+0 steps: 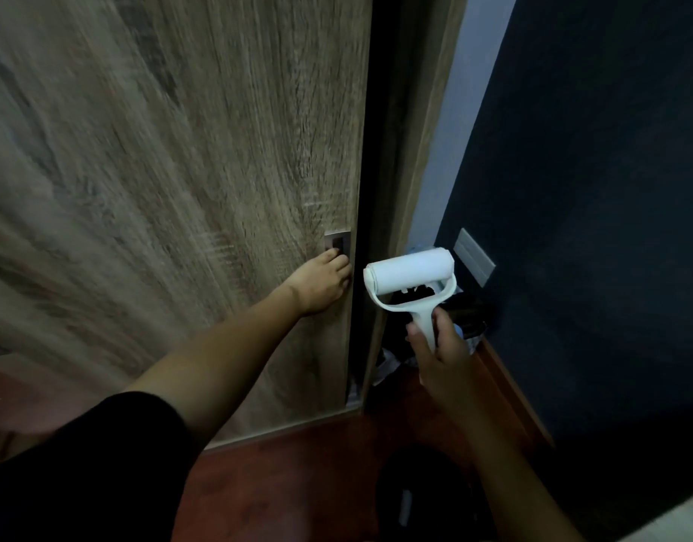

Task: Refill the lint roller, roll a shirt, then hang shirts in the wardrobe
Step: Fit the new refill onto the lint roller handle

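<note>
A tall wood-grain wardrobe door (180,189) fills the left and middle of the head view. Its recessed metal pull (338,244) sits near the door's right edge, and the fingertips of my left hand (321,283) are hooked into it. A narrow dark gap (370,189) runs beside that edge; the wardrobe's inside is hidden. My right hand (441,357) grips the white handle of the lint roller (409,273), held upright with its white roll on top, just right of the door edge. No shirt is in view.
A dark blue wall (591,228) with a grey outlet plate (474,256) stands close on the right. Dark bags and clutter (466,311) lie on the floor in the corner behind the roller. Red-brown wooden floor (298,483) below, with a dark object (423,498) near my feet.
</note>
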